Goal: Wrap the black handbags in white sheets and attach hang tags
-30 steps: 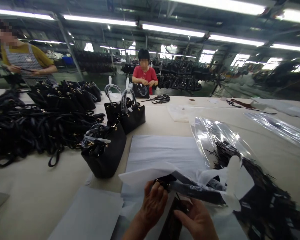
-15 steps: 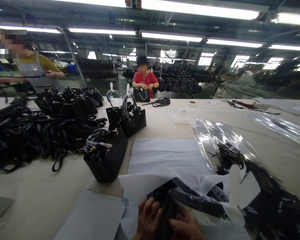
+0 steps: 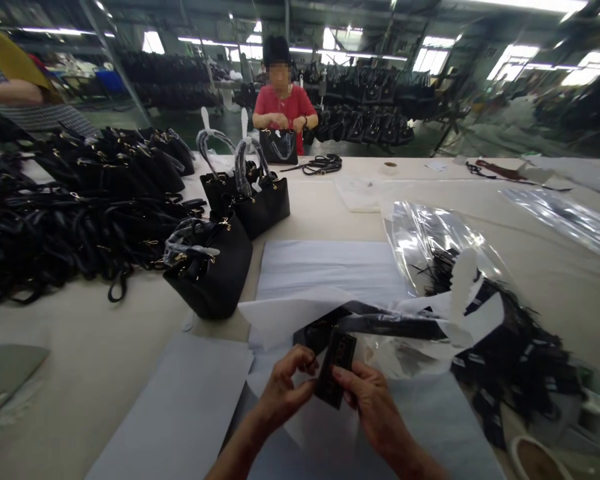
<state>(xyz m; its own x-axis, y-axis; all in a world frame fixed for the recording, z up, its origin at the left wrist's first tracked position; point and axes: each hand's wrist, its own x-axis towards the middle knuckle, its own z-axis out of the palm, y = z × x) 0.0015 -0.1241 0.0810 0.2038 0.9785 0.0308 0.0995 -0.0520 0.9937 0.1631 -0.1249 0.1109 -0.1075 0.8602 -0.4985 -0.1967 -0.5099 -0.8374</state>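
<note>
My left hand (image 3: 286, 388) and my right hand (image 3: 370, 400) are both closed on a small black rectangular tag (image 3: 337, 365) held upright over the table's near edge. The left pinches its left side near a thin string; the right grips its lower right. Just behind the tag lies a black strap (image 3: 380, 325) partly wrapped in white tissue paper (image 3: 285, 317). A black handbag (image 3: 211, 272) stands to the left of the hands.
White paper sheets (image 3: 330, 268) cover the table in front. A clear plastic bag of black tags (image 3: 500, 340) lies right. Piled black straps (image 3: 55, 233) and more handbags (image 3: 250, 200) sit left. A person in red (image 3: 282, 107) works across the table; another stands far left.
The camera has tilted down. My hands have lifted the black tag clear of the tissue-wrapped strap and now hold it upright between them.
</note>
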